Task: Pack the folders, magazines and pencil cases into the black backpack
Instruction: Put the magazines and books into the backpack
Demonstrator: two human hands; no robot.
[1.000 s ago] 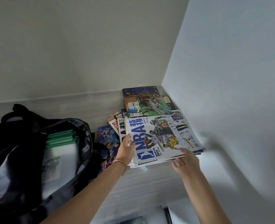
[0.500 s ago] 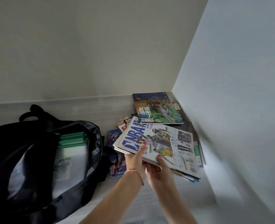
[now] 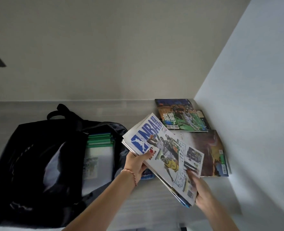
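Note:
A stack of magazines (image 3: 167,152) with a white NBA cover on top is lifted off the table, tilted. My left hand (image 3: 135,162) grips its near left edge, thumb on the cover. My right hand (image 3: 200,191) grips its lower right corner. The black backpack (image 3: 38,164) lies open on the left, with green-edged folders (image 3: 99,140) standing inside it. Two more magazines stay on the table: a green-covered one (image 3: 179,117) in the far corner and a dark one (image 3: 211,152) flat beside the wall. A blue pencil case (image 3: 147,175) peeks out under the lifted stack.
A white wall (image 3: 254,114) closes in on the right and another wall (image 3: 104,55) runs along the back. The grey table (image 3: 146,205) stretches toward me between my arms. The backpack's carry handle (image 3: 61,110) sticks up at the back.
Both hands took hold of the magazine stack, raised it off the pile and swung it left toward the backpack. A dark magazine underneath is now uncovered.

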